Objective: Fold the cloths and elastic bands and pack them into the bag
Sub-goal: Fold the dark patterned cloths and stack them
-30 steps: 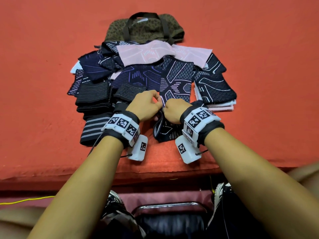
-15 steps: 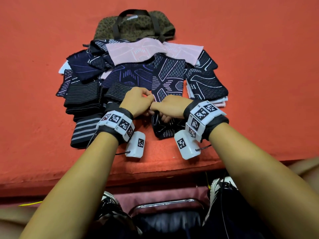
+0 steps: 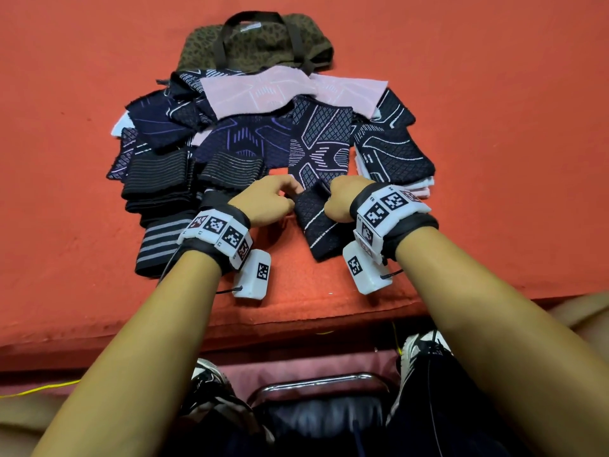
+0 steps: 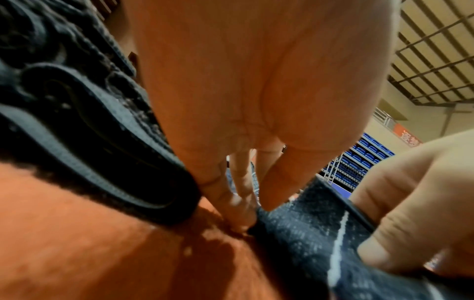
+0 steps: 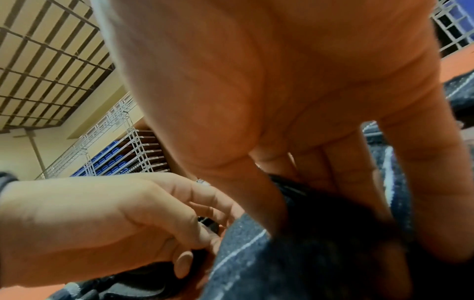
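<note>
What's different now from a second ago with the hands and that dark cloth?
The left hand and right hand, close together before, have drawn apart, spreading the dark patterned cloth flat between them; both still grip it. The bag and cloth pile look unchanged.

You've got an orange-red felt-covered surface, its near edge running just above your knees. Far centre on it lies the olive leopard-print bag with dark handles, and in front of that a sprawled pile of cloths: pink ones on top at the back, dark navy patterned ones across the middle and right. Left front you've stacked black striped elastic bands, and one dark patterned cloth lies nearest you at centre.
</note>
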Demonstrator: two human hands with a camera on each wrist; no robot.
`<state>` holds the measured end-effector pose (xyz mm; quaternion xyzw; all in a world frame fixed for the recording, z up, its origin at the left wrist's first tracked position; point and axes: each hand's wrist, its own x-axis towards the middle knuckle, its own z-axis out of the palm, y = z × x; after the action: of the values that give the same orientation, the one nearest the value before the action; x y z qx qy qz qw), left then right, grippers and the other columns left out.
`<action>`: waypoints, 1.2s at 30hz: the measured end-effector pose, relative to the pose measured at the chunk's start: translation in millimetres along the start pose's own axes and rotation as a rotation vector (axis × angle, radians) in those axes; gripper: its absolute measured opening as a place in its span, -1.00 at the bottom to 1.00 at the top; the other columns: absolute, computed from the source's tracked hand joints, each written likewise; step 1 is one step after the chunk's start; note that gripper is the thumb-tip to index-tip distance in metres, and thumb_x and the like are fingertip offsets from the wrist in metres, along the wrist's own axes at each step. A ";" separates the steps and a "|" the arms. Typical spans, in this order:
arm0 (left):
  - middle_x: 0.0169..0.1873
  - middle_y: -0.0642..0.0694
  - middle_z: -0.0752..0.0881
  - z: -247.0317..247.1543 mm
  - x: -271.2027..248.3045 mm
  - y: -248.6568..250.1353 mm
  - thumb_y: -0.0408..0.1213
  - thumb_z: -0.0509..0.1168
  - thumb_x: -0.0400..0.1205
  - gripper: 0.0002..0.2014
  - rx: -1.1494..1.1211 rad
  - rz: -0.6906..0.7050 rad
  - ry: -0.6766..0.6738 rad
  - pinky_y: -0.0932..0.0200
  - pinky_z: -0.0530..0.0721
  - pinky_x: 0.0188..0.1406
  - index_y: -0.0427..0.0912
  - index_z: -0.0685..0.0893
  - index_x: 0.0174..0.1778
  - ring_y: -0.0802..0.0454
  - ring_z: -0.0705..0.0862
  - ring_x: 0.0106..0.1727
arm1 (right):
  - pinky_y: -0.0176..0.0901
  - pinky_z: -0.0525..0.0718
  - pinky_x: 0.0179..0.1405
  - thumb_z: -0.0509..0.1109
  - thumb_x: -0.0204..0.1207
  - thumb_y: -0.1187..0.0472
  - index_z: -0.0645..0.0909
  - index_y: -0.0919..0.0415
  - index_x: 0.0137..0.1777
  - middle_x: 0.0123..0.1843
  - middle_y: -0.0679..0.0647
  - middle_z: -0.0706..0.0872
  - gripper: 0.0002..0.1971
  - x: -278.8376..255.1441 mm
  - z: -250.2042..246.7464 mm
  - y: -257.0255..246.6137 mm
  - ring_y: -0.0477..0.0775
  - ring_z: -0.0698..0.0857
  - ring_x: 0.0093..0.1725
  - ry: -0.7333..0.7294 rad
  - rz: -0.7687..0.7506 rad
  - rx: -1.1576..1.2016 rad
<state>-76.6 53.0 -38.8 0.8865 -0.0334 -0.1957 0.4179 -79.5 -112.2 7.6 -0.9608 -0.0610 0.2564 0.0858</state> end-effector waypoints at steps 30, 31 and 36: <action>-0.33 -0.13 0.82 7.1 -0.2 11.4 -0.09 0.29 0.63 -0.81 0.200 0.051 0.010 0.12 0.78 -0.09 -0.11 0.73 -0.02 -0.03 0.81 -0.30 | -0.03 0.50 0.35 0.09 0.69 0.24 0.25 0.37 0.63 0.50 0.34 0.51 -0.48 6.0 -11.9 13.7 0.31 0.54 0.43 0.009 0.098 0.154; -0.37 -0.13 0.79 7.9 0.8 9.9 -0.05 0.31 0.61 -0.75 0.192 0.041 0.021 0.13 0.77 -0.13 -0.17 0.73 -0.10 0.00 0.79 -0.34 | -0.03 0.49 0.36 0.08 0.69 0.24 0.21 0.38 0.64 0.50 0.34 0.51 -0.47 7.7 -11.9 14.4 0.31 0.53 0.44 0.008 0.098 0.152; -0.49 -0.11 0.69 8.1 4.5 3.5 0.09 0.39 0.58 -0.52 0.287 0.055 0.114 0.28 0.54 -0.38 -0.35 0.70 -0.30 0.10 0.60 -0.46 | -0.08 0.49 0.23 0.09 0.68 0.25 -0.01 0.45 0.69 0.61 0.39 0.35 -0.37 18.3 -16.1 18.6 0.30 0.56 0.39 -0.036 0.089 0.136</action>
<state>-75.2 43.8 -42.3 0.9455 -0.0616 -0.1269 0.2935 -54.3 -129.6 8.9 -0.9498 -0.0020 0.2807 0.1382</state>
